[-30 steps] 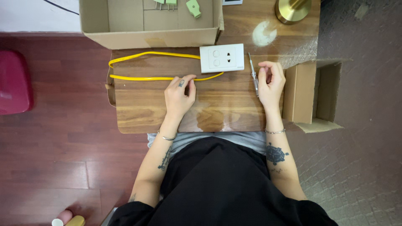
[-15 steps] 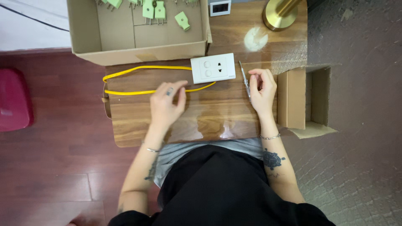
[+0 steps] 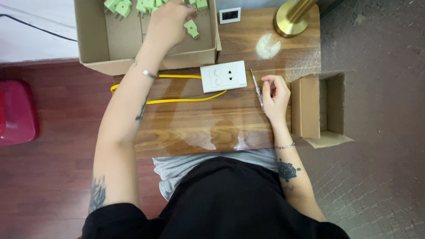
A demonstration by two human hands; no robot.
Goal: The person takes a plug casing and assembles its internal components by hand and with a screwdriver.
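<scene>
Dark red plank floor on the left, grey patterned flooring on the right; a small wooden counter (image 3: pixel 212 124) sits between them, seen from above. Far left on the counter: a large open cardboard box (image 3: pixel 95 48) holding a scatter of green plugs (image 3: pixel 192 28). Near right: a smaller cardboard box (image 3: pixel 310 106), open side facing right, contents not visible. A brass lamp base (image 3: pixel 290 20) stands at the far right corner, with a small white framed plate (image 3: pixel 230 15) just left of it. Centre of the counter: a white socket plate (image 3: pixel 223 76), with a yellow wire (image 3: pixel 177 98) looping out to its left. The left hand (image 3: pixel 170 20) is extended into the large box, fingers curled over the plugs; whether it has actually closed on one I cannot tell. The right hand (image 3: pixel 275 94) rests on the counter, loosely clenched around a thin screwdriver (image 3: pixel 256 86) lying just right of the socket plate. Judgement: lifting a single plug cleanly needs the fingertips, since neighbours lie close; the forearm crosses above the wire loop, so a low withdrawal could snag it.
</scene>
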